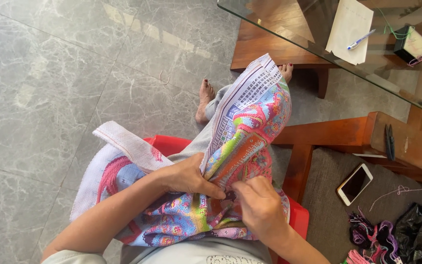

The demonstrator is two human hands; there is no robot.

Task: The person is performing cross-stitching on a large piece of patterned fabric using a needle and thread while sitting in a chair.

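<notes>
— Two hands on one item, both the person's own. State the item.

— Cross-stitch cloth (211, 161), multicoloured, draped over the lap and knees of a seated person. Its printed white border lies furthest from the body, towards the bare feet (204, 100).

— Left hand?

— Left hand (187, 176) rests on top of the cloth near its middle, fingers together and curled, thumb and fingertips pressing a fold of fabric.

— Right hand?

— Right hand (260, 205) sits just beside the left, on the same fold, fingertips drawn together in a pinch at the stitched surface. Whether a needle is between them cannot be told.

— Surroundings, relative to the cloth.

— Red seat (169, 144) shows beneath the cloth. To the right of it, a wooden chair with a grey cushion (323, 195); on the cushion a white phone (354, 184), and further right a bundle of coloured threads (374, 237) beside a black bag (418, 230). Beyond the cloth, a glass tabletop (289, 34) carrying paper (350, 29) and a blue pen (361, 39). Grey marble floor (50, 98) lies to the left.
</notes>
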